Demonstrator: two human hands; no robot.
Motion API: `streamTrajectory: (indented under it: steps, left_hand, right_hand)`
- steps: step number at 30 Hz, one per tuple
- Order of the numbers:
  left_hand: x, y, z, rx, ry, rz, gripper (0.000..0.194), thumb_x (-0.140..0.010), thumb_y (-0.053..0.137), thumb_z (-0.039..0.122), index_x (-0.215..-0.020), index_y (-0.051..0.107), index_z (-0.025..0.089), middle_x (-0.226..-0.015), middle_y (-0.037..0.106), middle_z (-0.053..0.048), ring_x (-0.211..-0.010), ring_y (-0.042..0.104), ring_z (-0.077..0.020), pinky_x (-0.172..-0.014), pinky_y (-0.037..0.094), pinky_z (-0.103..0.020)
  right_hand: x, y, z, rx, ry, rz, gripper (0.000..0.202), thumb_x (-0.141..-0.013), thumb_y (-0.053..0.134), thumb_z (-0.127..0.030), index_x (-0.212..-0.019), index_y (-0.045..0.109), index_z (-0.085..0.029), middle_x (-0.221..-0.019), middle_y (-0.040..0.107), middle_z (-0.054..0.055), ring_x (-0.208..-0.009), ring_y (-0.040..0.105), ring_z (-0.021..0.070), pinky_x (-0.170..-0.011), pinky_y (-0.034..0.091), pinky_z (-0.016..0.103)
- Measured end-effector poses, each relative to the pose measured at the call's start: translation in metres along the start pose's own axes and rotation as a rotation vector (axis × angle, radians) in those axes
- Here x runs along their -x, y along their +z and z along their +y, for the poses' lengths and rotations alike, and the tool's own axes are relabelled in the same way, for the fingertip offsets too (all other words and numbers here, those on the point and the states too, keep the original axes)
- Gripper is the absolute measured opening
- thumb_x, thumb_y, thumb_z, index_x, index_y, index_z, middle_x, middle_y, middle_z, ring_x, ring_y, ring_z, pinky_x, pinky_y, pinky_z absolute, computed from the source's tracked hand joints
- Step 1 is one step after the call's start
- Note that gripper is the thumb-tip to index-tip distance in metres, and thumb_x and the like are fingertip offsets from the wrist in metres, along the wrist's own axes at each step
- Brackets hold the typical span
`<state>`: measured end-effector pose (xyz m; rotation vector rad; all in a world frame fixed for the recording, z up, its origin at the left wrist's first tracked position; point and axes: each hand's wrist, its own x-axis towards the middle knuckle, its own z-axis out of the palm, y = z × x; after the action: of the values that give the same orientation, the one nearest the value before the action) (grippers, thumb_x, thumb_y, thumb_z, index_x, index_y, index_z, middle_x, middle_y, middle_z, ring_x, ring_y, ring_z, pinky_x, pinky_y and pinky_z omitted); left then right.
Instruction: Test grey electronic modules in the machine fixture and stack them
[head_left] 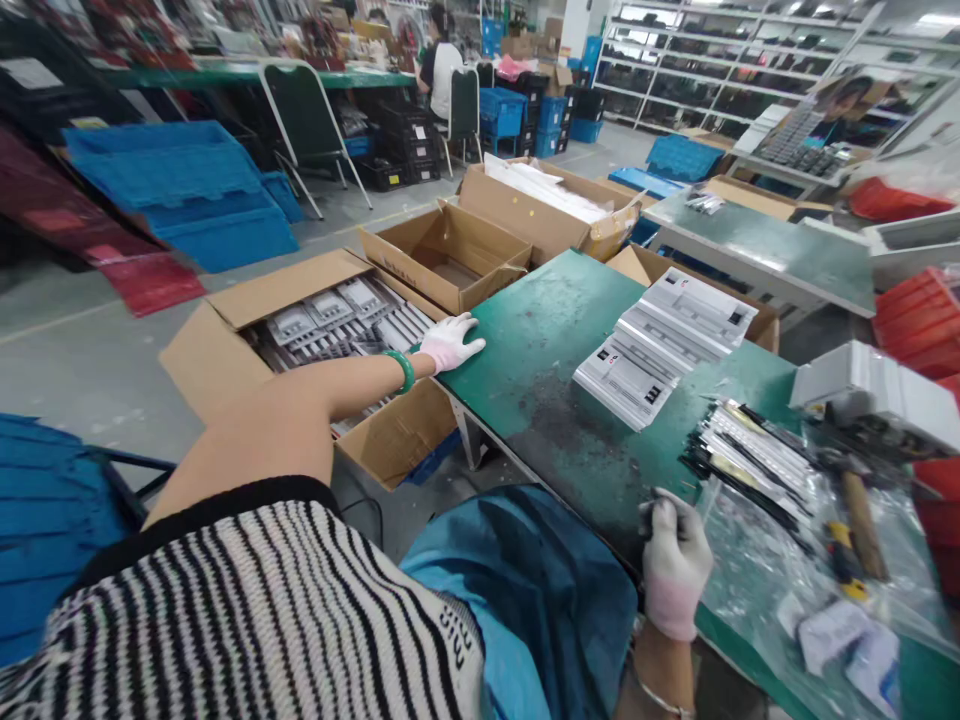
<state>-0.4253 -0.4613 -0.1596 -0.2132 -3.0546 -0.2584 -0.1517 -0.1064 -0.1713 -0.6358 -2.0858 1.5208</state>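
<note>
My left hand (450, 343), in a white glove, rests with its fingers stretched out on the left corner of the green table (525, 320). Just beside it, an open cardboard box (405, 440) holds several grey metal parts (330, 320). My right hand (675, 560), also gloved, is at the table's front edge with its fingers curled in; whether they hold anything is hidden. Near that hand lies a bundle of thin metal strips with black parts (757, 465). Silvery panels with cut-outs (667, 340) lie side by side farther back.
A hammer (862, 520), a yellow-and-black tool (844, 560) and clear plastic sheeting (750, 570) lie at the right. White metal housings (877, 395) stand behind them. Another cardboard box (450, 250) is past the left corner. Blue crates (187, 190) and a chair (311, 120) stand left; two people are farther off.
</note>
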Motion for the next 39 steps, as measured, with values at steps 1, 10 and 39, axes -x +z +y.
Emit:
streamTrajectory:
  steps: [1,10,39]
  left_hand:
    - [0.0000,0.0001,0.0001,0.002,-0.001,0.003,0.067,-0.090,0.037,0.064,-0.142,0.049,0.024,-0.157,0.040,-0.001,-0.140,0.040,-0.0267,-0.119,0.028,-0.037]
    - [0.0010,-0.0018,0.0014,0.010,0.005,0.010,0.066,-0.090,0.039,0.062,-0.142,0.050,0.022,-0.156,0.041,-0.003,-0.140,0.041,-0.0274,-0.118,0.029,-0.038]
    - [0.0002,-0.0006,0.0007,0.018,0.002,0.003,0.066,-0.090,0.039,0.063,-0.141,0.050,0.023,-0.157,0.040,-0.004,-0.140,0.040,-0.0267,-0.119,0.028,-0.038]
  right_hand:
    - [0.0001,0.0000,0.0000,-0.003,0.001,0.001,0.047,-0.086,0.059,-0.058,-0.100,0.067,-0.014,-0.072,0.065,0.002,-0.057,0.051,0.0119,-0.057,0.041,0.026]
    - [0.0008,0.0003,-0.0050,-0.011,0.001,0.020,0.043,-0.086,0.059,-0.054,-0.099,0.068,-0.014,-0.070,0.065,0.001,-0.055,0.050,0.0112,-0.056,0.041,0.025]
    - [0.0009,0.0004,-0.0053,0.016,-0.011,0.028,0.042,-0.087,0.058,-0.051,-0.103,0.068,-0.014,-0.069,0.065,0.001,-0.055,0.051,0.0116,-0.057,0.042,0.026]
